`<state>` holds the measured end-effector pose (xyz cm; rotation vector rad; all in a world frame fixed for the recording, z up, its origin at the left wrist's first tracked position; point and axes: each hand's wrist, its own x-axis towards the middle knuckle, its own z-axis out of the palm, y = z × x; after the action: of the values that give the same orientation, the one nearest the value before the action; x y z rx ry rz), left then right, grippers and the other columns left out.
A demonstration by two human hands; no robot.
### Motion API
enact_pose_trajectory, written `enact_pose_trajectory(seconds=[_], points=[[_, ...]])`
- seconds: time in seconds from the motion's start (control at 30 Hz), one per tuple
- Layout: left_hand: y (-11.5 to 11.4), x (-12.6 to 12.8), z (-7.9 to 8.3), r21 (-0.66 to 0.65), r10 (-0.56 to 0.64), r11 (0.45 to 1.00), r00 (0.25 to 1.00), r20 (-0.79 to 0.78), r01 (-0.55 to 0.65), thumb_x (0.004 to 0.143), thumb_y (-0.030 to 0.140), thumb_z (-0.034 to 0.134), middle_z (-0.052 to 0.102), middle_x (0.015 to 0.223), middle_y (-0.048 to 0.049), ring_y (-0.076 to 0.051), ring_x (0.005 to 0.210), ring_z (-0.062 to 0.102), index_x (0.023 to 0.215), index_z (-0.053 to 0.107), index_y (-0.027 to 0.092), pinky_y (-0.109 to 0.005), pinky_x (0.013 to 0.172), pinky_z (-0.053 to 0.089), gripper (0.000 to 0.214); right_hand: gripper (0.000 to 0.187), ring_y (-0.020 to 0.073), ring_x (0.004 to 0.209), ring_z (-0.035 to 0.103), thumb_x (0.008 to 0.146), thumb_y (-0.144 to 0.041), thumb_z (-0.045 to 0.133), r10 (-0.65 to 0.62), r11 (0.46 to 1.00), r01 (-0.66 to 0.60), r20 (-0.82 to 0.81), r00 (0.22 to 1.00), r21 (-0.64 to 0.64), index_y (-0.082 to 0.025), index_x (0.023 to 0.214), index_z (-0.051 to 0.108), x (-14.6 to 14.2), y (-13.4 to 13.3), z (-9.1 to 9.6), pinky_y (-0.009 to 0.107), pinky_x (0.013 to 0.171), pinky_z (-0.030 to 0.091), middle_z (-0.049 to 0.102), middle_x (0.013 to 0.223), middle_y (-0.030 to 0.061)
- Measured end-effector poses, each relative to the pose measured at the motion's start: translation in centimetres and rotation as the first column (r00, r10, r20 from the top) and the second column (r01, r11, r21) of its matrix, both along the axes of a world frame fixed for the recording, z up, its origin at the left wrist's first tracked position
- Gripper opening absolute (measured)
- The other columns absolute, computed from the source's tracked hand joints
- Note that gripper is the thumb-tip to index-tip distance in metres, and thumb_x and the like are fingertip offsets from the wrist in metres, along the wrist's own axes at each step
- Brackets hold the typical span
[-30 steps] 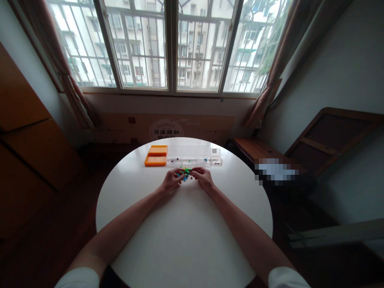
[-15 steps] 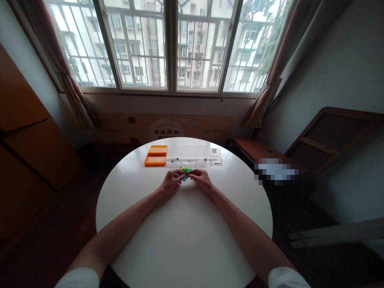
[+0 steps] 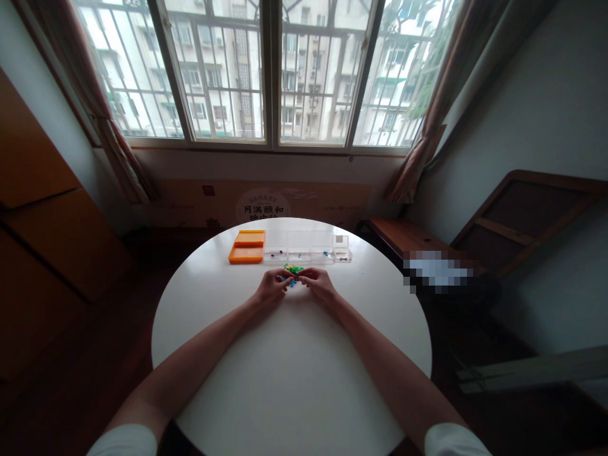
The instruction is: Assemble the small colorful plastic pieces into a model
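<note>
On the round white table (image 3: 294, 380) lies a small heap of coloured beads (image 3: 293, 270), mostly green and blue. My left hand (image 3: 272, 287) and my right hand (image 3: 320, 283) rest on either side of the heap, fingertips curled in and pinching at it. What each pinch holds is too small to make out. Just behind the heap stands a row of clear plastic boxes (image 3: 307, 248) with a few small pieces inside, and an orange box (image 3: 247, 247) at its left end.
A barred window (image 3: 270, 69) with curtains fills the far wall. Behind the table leans a printed cardboard box (image 3: 261, 201). Wooden furniture (image 3: 42, 209) stands at the left, a low wooden bench (image 3: 403, 237) and a leaning board at the right.
My two hands have drawn slightly closer together around the bead heap. Nothing else has moved.
</note>
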<state>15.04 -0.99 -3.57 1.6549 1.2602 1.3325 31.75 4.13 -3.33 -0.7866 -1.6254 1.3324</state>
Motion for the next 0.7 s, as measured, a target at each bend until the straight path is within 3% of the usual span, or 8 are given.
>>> enact_pose_trajectory(seconds=[0.57,0.7], points=[[0.0,0.07,0.14,0.005,-0.006,1.0,1.0,0.017,0.006,0.07,0.038,0.063,0.064,0.072,-0.0063,-0.009,0.049,0.054,0.082,0.065,0.01,-0.02,0.043,0.047,0.031,0.021,0.0126,0.056,0.056,0.057,-0.028,0.069,0.014,0.999,-0.016,-0.036,0.999,-0.04,-0.015,0.074,0.066,-0.12,0.02,-0.05,0.023,0.049,0.036,0.067,0.065,0.0032],[-0.04,0.12,0.28,0.005,0.008,1.0,0.999,0.043,-0.009,0.068,0.038,0.065,0.062,0.069,-0.0047,-0.009,0.048,0.054,0.089,0.063,0.01,-0.02,0.042,0.047,0.035,0.023,0.0122,0.053,0.055,0.056,-0.028,0.069,-0.011,0.998,0.006,-0.075,0.997,-0.067,-0.016,0.075,0.066,-0.07,0.17,-0.09,0.023,0.049,0.036,0.066,0.065,0.0027]])
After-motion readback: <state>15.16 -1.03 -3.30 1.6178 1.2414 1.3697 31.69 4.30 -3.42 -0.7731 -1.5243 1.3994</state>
